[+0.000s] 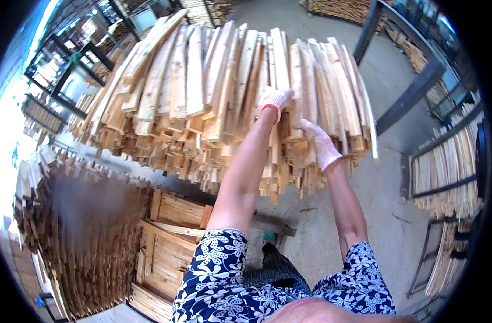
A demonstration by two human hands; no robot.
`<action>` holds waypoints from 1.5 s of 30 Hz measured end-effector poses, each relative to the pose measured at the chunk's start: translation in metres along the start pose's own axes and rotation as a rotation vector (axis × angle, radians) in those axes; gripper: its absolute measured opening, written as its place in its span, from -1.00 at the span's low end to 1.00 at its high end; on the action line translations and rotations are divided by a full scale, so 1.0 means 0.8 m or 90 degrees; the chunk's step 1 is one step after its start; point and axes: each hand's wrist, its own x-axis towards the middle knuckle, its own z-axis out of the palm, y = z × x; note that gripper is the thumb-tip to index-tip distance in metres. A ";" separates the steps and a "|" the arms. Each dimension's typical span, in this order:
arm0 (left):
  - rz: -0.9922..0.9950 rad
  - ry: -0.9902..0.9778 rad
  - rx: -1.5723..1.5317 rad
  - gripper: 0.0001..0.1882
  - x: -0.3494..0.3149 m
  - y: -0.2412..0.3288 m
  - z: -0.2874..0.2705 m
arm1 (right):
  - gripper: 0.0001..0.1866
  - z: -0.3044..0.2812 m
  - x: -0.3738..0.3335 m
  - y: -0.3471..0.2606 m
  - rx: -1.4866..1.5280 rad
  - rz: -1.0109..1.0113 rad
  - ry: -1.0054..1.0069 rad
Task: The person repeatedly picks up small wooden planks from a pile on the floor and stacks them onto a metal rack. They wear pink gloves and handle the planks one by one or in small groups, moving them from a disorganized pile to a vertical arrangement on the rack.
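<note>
Atop the large stack of wooden strips, straight ahead in the head view, the gloved left hand reaches over the upper layer; whether its fingers grasp a strip cannot be told. The right hand, also gloved, is by the strips' uneven near ends, its fingers extended but blurred, so their hold is unclear too. No strip shows lifted clear, so the handling seems unfinished, with plenty of loosely aligned strips left on top. A second stack, lower left, is well apart from both hands.
</note>
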 end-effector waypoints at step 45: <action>-0.009 -0.404 -0.447 0.28 -0.445 -0.418 -0.036 | -0.18 0.066 -0.361 0.258 0.070 0.033 0.034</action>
